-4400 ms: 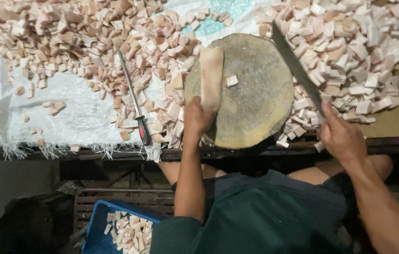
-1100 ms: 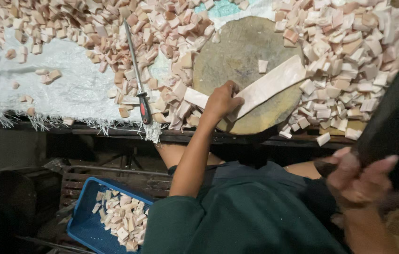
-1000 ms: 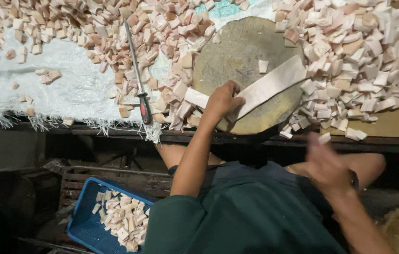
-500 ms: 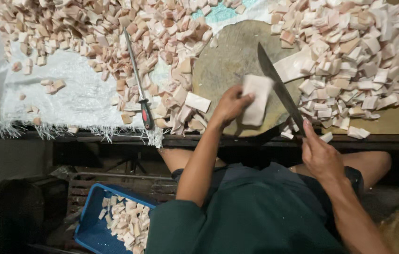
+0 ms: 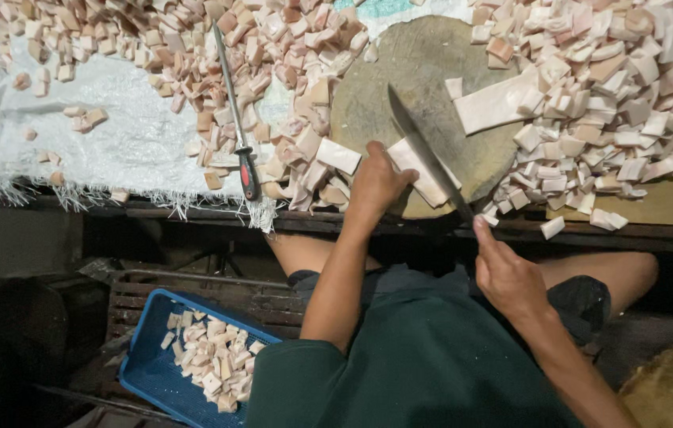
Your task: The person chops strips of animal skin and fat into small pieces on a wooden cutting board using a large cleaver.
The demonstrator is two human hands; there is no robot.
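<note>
Table [image 5: 653, 210] w/ white sacking [image 5: 126, 147], round block [image 5: 431, 95], prob. wooden.

Left arm reaches far, forearm bare, left hand [image 5: 374, 184] palm down with fingers curled and pressing; right hand [image 5: 509, 273] nearer and to the right, closed in a fist-like grip, forefinger extended far.

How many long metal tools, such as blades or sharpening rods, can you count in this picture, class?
2. A knife is held by the right hand over the round chopping block. A sharpening rod lies among the cut pieces, left of the block. Others may be buried.
</note>
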